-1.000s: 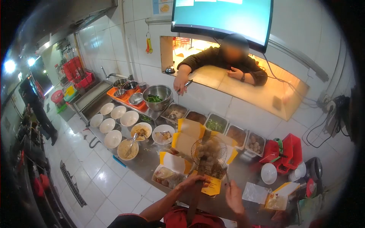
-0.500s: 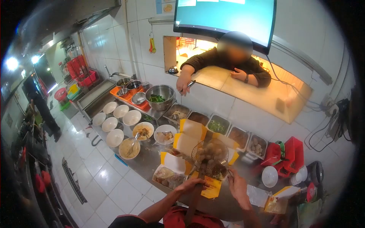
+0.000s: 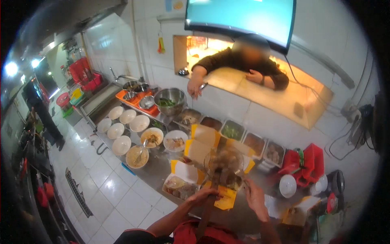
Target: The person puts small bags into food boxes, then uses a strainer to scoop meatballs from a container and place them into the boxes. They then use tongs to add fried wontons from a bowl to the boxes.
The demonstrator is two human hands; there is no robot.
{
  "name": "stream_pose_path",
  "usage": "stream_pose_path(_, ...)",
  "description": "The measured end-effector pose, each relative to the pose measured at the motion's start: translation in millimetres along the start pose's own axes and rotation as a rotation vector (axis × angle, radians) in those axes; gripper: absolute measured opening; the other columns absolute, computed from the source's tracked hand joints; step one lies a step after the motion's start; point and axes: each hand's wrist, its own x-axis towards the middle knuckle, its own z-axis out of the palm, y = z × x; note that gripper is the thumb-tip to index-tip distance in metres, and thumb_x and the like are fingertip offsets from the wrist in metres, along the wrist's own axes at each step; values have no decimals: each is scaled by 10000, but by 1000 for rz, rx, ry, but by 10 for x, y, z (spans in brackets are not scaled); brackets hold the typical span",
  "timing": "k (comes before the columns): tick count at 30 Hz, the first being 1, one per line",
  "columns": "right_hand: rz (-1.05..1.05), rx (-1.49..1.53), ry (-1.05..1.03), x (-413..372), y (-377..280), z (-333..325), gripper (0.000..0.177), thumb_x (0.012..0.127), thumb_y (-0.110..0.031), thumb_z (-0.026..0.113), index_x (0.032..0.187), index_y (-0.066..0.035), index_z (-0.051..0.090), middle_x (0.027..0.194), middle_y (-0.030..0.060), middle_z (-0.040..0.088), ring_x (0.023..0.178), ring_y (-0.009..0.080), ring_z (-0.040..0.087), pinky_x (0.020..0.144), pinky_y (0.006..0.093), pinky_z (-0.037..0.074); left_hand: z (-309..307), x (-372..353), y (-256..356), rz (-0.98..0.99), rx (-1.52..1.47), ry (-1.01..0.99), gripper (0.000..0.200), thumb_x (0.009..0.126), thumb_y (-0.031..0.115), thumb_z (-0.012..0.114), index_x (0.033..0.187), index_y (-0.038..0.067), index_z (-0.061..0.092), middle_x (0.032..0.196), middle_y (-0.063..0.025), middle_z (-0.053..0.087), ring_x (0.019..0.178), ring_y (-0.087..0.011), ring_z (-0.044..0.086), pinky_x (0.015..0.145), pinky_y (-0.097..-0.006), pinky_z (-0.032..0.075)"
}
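My left hand [image 3: 202, 197] is closed round the brown handle of a wire strainer [image 3: 208, 211]. Its round basket of pale balls [image 3: 224, 160] is over an open yellow-and-white takeaway box [image 3: 226, 198], with dark food showing beneath the rim. My right hand [image 3: 256, 198] is closed at the box's right side; I cannot tell what its fingers grip. A filled takeaway box [image 3: 181, 186] stands open to the left. Behind it are more raised carton lids [image 3: 202, 142].
White bowls [image 3: 139, 123] stand at the left, one holding a whisk [image 3: 140, 154]. Metal trays [image 3: 232, 131] line the wall beside a steel bowl [image 3: 170, 102]. A person [image 3: 248, 67] leans through the hatch. Red baskets [image 3: 302, 166] and another box [image 3: 298, 211] are right.
Haze has thickened around the strainer and the boxes. The strainer sits slightly lower over the box, and my right hand has shifted a little. The view has moved slightly.
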Motion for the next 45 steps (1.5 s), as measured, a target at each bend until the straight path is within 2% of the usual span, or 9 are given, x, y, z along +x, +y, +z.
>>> stream_pose_path(2,-25,-37,18,-72,25,-27,425,932,-111,549,1355,-129,513,1000,267,647,906,452,627,782,509,493,-131,67,-108,170,147,-118,309,929,247,577,1011,-32,681,1006,-117,698,975,-205,652,952,-332,482)
stream_pose_path(4,-65,-31,64,-63,69,-56,338,937,-115,548,1269,-56,565,997,258,649,908,444,624,788,482,497,-102,16,-57,149,202,-120,325,926,263,573,1081,6,696,1056,-72,692,979,-164,625,933,-302,471)
stream_pose_path(10,-67,26,109,-71,88,-90,279,931,-115,576,1206,-72,593,993,246,656,873,431,633,745,464,506,95,-116,12,87,182,71,287,891,227,574,939,-21,711,867,-59,674,848,-144,614,792,-268,475)
stream_pose_path(20,-96,61,152,326,-14,-143,304,904,-84,596,1207,-75,599,1056,219,665,946,404,650,787,458,527,129,-136,32,73,132,74,236,914,193,562,930,-18,667,880,-76,662,904,-170,618,865,-305,473)
stream_pose_path(25,-197,-100,156,494,-75,-100,310,858,-51,584,1163,-105,574,862,153,636,741,378,633,614,471,498,158,-174,51,119,148,16,206,917,173,546,864,-3,639,858,-71,630,937,-185,617,898,-315,467)
stream_pose_path(34,-181,-95,171,483,-48,-73,285,870,-87,568,1151,-111,612,855,155,645,752,381,632,647,481,504,135,-149,57,100,103,39,209,909,184,565,859,0,652,848,-67,634,902,-180,616,893,-306,461)
stream_pose_path(36,-146,-113,142,481,-71,-81,285,871,-89,569,1151,-111,614,855,155,644,757,382,632,654,480,504,96,-160,55,69,106,13,219,894,181,578,913,-24,653,998,-154,681,989,-231,638,924,-338,480)
stream_pose_path(39,-122,-117,137,484,-87,-82,280,874,-95,571,1149,-111,619,851,157,642,761,383,631,662,479,502,170,-192,97,25,68,84,225,908,196,576,884,-9,667,875,-78,649,889,-176,609,858,-298,458)
stream_pose_path(45,-150,-90,163,469,-13,-43,262,881,-102,574,1138,-113,626,850,159,643,763,381,631,660,477,497,85,-162,78,79,73,11,235,903,209,588,895,-9,674,883,-66,654,863,-150,602,817,-283,467)
